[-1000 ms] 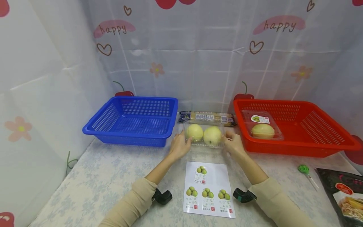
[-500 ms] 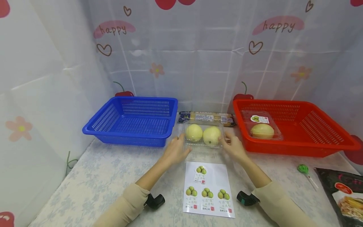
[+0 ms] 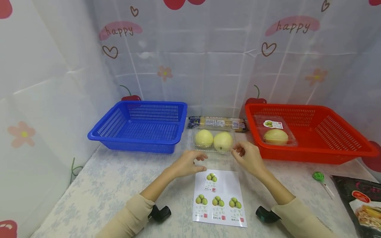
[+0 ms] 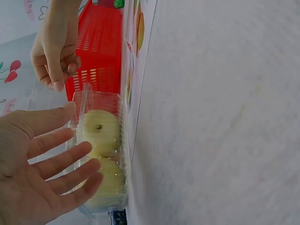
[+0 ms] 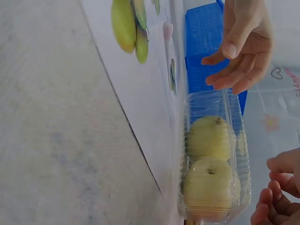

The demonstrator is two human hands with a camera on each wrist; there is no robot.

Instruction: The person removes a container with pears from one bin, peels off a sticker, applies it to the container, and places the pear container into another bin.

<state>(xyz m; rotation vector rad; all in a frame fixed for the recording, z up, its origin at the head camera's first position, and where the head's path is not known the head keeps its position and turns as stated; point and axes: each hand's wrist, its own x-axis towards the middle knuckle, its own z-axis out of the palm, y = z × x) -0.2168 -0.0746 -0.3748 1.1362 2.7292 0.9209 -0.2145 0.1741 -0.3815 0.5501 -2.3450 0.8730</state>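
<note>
A clear plastic fruit box (image 3: 208, 151) with two pale yellow pears (image 3: 223, 141) in it sits mid-table. My left hand (image 3: 188, 163) hovers in front of the box's left side, fingers spread and apart from it, as the left wrist view shows. Beside the box's front right corner is my right hand (image 3: 247, 158), its fingers loosely bent with nothing between them. Nearer me lies a white sheet (image 3: 227, 180) of pear stickers, one row of three in front and a single sticker (image 3: 210, 182) at the upper left, slightly askew.
A blue basket (image 3: 140, 147) stands at left. The red basket (image 3: 309, 157) at right holds another fruit box (image 3: 276, 135) bearing a sticker. Behind the pears lies a long packet (image 3: 218, 122). A green lollipop (image 3: 318, 177) and a black food bag (image 3: 361, 201) lie at right.
Both hands have come off the sides of the fruit box. The left hand has drawn back toward the sticker sheet, the right slightly back and rightward. The box stays in place.
</note>
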